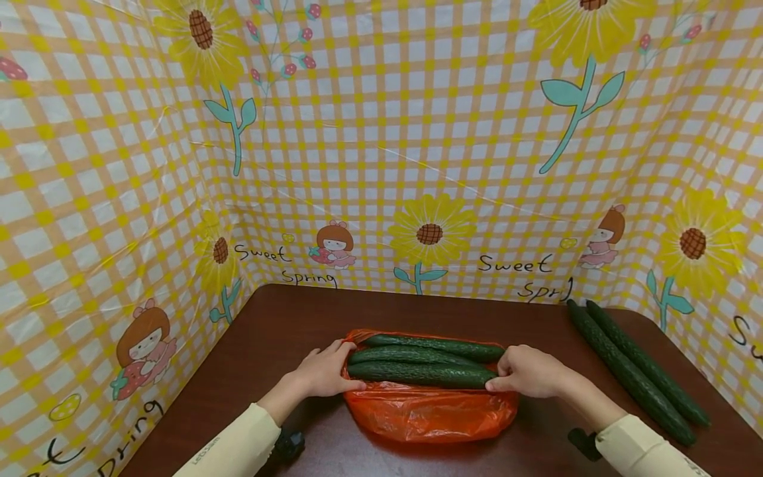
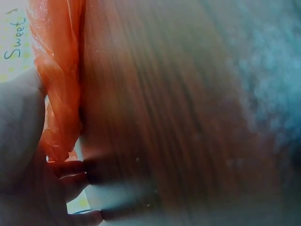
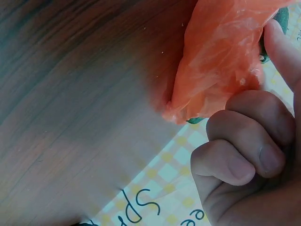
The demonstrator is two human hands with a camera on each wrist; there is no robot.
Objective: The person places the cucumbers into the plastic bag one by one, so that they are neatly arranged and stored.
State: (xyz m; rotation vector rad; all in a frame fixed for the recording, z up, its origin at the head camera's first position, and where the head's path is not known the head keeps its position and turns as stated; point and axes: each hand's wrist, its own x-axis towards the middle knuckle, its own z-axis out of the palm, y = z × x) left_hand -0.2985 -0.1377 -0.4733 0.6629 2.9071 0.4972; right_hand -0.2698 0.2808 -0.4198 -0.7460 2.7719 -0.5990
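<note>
Cucumbers [image 1: 426,375] lie between the hands in an orange plastic bag [image 1: 435,419]; the left hand [image 1: 323,371] and right hand [image 1: 529,371], apart, grip its opposite ends. Arranging its mouth seems underway; the next move calls for even, gentle tension.

A draped booth is shown: a dark table [image 1: 298,318] is enclosed on three sides by checked sheeting [image 1: 381,119] (printed with sunflowers [image 1: 429,234]); what room lies beyond cannot be told.
</note>
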